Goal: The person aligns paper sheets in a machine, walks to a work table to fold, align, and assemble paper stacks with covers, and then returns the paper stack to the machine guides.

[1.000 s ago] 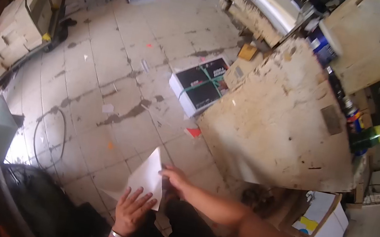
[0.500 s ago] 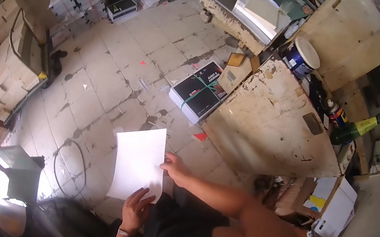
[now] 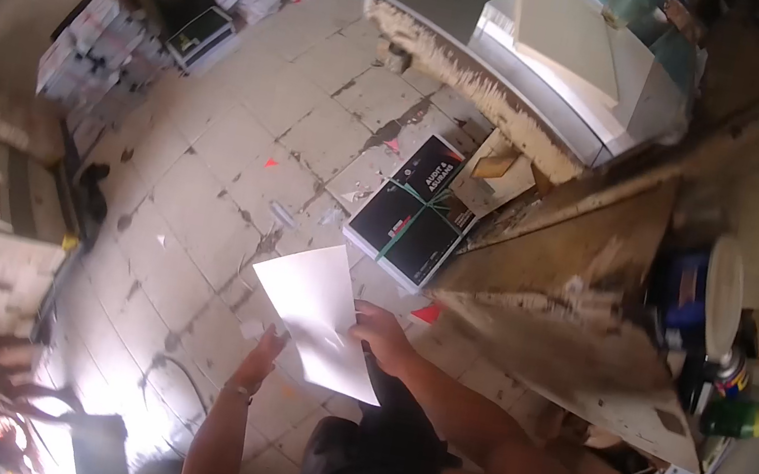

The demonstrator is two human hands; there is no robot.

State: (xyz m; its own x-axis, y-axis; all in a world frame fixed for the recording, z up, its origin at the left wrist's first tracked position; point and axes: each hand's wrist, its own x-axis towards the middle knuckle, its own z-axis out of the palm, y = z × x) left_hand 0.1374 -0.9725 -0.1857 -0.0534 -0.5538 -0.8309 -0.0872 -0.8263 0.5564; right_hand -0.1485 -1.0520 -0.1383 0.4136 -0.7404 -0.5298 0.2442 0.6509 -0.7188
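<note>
A white sheet of paper (image 3: 317,312) is held tilted in front of my body, with a bright patch of light across it. My right hand (image 3: 383,334) pinches its right edge, thumb on the near face and the other fingers partly behind. My left hand (image 3: 260,358) is by the sheet's left edge, fingers stretched upward and slightly blurred. Whether it touches the paper I cannot tell. Beyond the sheet, on the floor, lies a stack of black-covered books (image 3: 415,218) tied with green string.
At the right stand a worn wooden panel (image 3: 574,342), a blue tub (image 3: 679,295) and a green bottle (image 3: 748,419). Paper stacks (image 3: 576,43) lie on a table at the back right. Bundled stacks (image 3: 98,50) and cartons (image 3: 21,194) line the left. Red scraps (image 3: 427,313) dot the tiled floor.
The sheet has tilted, its lower end swinging right. My left hand has moved off its lower face to the left edge. My right hand keeps its grip. The head view has shifted.
</note>
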